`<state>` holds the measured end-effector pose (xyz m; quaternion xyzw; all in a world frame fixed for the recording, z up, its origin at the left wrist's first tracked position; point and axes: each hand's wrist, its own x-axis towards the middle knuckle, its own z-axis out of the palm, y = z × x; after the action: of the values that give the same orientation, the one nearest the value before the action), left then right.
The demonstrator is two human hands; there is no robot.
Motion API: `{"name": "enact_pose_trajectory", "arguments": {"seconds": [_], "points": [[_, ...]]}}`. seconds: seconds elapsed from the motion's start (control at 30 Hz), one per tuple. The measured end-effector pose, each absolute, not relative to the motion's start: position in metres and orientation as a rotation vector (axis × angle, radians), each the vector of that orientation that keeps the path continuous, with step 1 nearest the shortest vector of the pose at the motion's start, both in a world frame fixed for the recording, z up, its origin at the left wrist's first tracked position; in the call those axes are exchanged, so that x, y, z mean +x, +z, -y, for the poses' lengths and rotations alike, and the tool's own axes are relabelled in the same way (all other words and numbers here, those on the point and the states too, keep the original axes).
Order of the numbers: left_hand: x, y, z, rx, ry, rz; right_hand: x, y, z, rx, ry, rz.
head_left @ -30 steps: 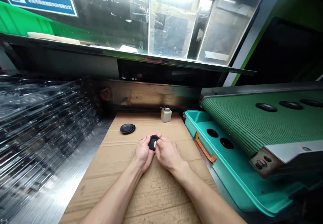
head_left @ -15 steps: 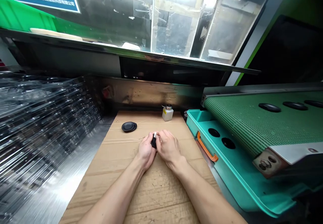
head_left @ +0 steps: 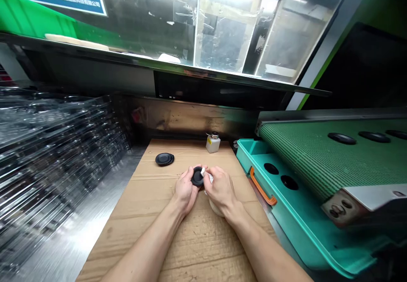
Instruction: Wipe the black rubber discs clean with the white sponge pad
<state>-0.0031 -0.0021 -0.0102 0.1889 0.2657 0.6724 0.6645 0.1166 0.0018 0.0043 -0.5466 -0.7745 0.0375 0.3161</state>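
Note:
My left hand (head_left: 185,187) grips a round black disc-shaped part (head_left: 197,177) by its left edge, its dished face turned up toward me. In my right hand (head_left: 220,187) is a white cloth (head_left: 203,172), pinched between thumb and fingers, with its tip against the disc's upper right rim. Further back on the cardboard sheet (head_left: 143,205), to the left, lie similar black discs (head_left: 164,159), overlapping. A small whitish bottle (head_left: 213,143) with a dark metal top stands behind my hands.
On the right, a green conveyor belt (head_left: 318,159) carries several black discs. Under its edge sits a teal bin (head_left: 305,231) with an orange handle (head_left: 262,188) and two black discs inside. Stacked clear plastic trays (head_left: 63,146) fill the left. A metal ledge (head_left: 190,71) crosses behind.
The black disc has turned so that its round face shows, where its edge showed before. My right hand has shifted slightly right, and more of the white cloth is visible.

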Motion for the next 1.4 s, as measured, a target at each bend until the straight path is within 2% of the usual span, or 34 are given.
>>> {"name": "enact_pose_trajectory", "arguments": {"seconds": [0.23, 0.37, 0.5, 0.67, 0.83, 0.97, 1.1, 1.27, 1.4], "points": [[-0.002, -0.015, -0.001, 0.453, 1.520, -0.610, 0.103, 0.002, 0.000, -1.289, 0.044, 2.183], [-0.001, -0.015, 0.000, 0.484, 1.547, -0.629, 0.096, 0.005, 0.001, -1.385, -0.004, 2.100], [-0.003, -0.014, 0.001, 0.425, 1.517, -0.652, 0.100, 0.010, 0.001, -1.262, 0.079, 2.291], [-0.004, -0.014, -0.001, 0.428, 1.490, -0.631, 0.108, 0.011, -0.003, -1.422, 0.008, 2.244], [-0.004, -0.018, -0.003, 0.432, 1.513, -0.643, 0.109, 0.012, -0.007, -1.208, 0.099, 2.397], [-0.002, -0.018, -0.002, 0.465, 1.482, -0.636, 0.109, 0.013, -0.006, -1.400, 0.012, 2.270], [-0.006, -0.016, -0.003, 0.412, 1.481, -0.642, 0.112, 0.014, -0.005, -1.239, 0.105, 2.397], [-0.020, -0.009, -0.008, 0.276, 1.457, -0.631, 0.143, 0.018, -0.009, -1.660, 0.033, 2.192], [-0.028, -0.004, -0.010, 0.228, 1.478, -0.622, 0.166, 0.031, -0.006, -1.677, -0.020, 2.150]]}}
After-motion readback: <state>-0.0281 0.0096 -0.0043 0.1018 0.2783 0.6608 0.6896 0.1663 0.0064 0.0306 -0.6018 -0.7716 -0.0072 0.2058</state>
